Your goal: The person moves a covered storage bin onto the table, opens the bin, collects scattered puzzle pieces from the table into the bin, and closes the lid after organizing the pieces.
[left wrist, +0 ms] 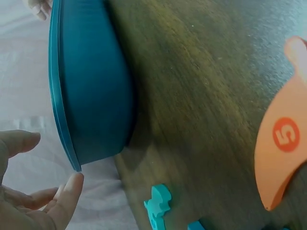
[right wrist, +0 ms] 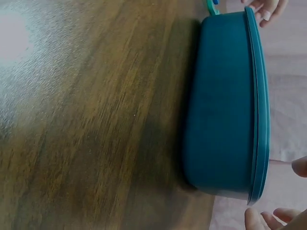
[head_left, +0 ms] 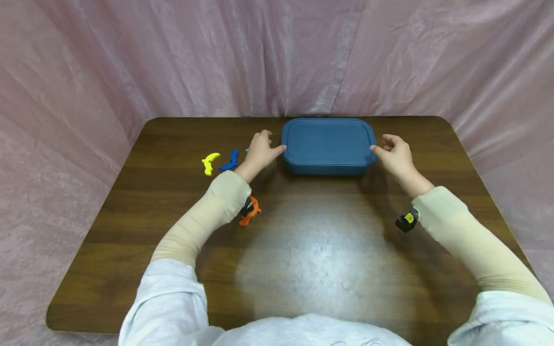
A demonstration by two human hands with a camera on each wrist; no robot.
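We are sitting at the brown wooden desk (head_left: 173, 250), and the lidded blue container (head_left: 328, 146) is resting on it at the far middle. Our left hand (head_left: 261, 150) is at the container's left end, thumb tip touching the lid's rim, fingers loosely curled and gripping nothing. Our right hand (head_left: 395, 153) is doing likewise at the container's right end. Left of the container are lying an orange piece (head_left: 250, 211) numbered 5, a yellow piece (head_left: 209, 162), a blue piece (head_left: 230, 160) and a teal piece (left wrist: 158, 203).

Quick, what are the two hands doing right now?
Left hand: open, thumb tip at the left edge of the blue container, gripping nothing.
Right hand: open, thumb at its right edge.
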